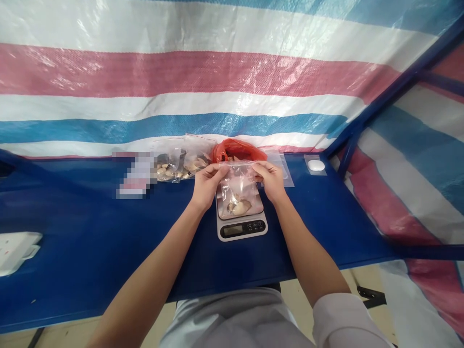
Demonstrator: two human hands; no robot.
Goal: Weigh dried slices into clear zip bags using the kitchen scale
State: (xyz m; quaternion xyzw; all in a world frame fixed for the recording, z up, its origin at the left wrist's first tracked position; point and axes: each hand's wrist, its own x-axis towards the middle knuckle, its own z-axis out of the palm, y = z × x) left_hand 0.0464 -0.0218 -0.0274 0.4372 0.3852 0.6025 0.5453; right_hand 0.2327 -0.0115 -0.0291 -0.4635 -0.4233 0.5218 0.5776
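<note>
Between my hands is a clear zip-top bag (237,186) with a few pale and brown pieces, perhaps dried mushroom, at its bottom. My left hand (209,182) pinches its top left corner, and my right hand (270,179) pinches the top right one. Under the bag stands a white digital kitchen scale (221,233), whose display and buttons face me; I cannot make out a reading. Whether the bag rests on the scale's plate or hangs just over it, I cannot tell. Right behind the bag sits an open red plastic bag (237,149), its contents mostly hidden.
Filled clear bags (177,166) lie at the back of the blue table (108,241), beside a blurred-out patch. Flat clear bags (286,171) are right of the red bag. Farther right is a small bag with a white oval thing (316,166). A white power strip (16,251) lies left.
</note>
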